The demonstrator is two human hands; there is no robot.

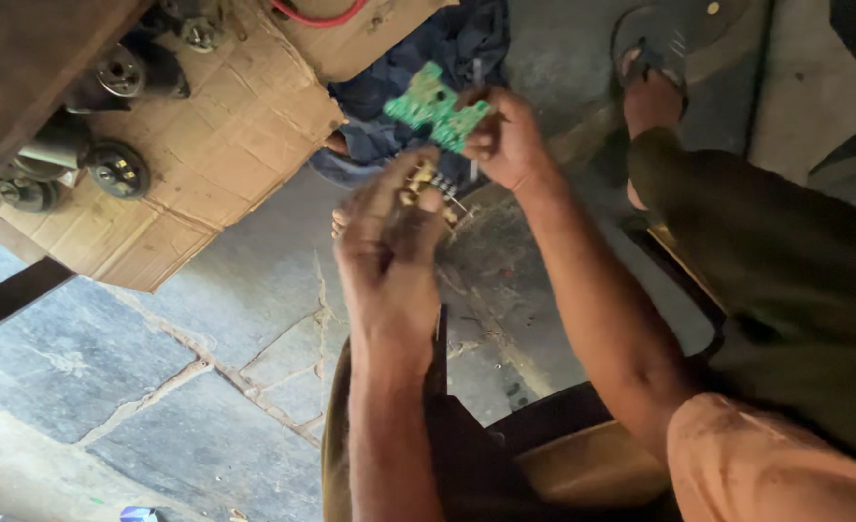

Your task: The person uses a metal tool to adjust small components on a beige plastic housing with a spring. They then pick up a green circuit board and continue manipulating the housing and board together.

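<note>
Two hands (pixel 389 242) (pixel 505 140), one green circuit board (pixel 435 106).

The green circuit board (pixel 435 104) looks like matt, rigid laminate. The cardboard sheet (pixel 220 145) is creased brown paperboard, stained and rough. On it lie dull, greasy metal motor parts (pixel 114 169). The stone floor (pixel 167 358) is grey, cracked and matt; dark cloth (pixel 447 48) is crumpled.

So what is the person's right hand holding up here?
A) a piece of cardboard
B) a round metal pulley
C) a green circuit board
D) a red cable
C: the right hand pinches a green circuit board by its edge, above the left hand; the cardboard and the round metal parts lie untouched on the floor off to the side.
</note>
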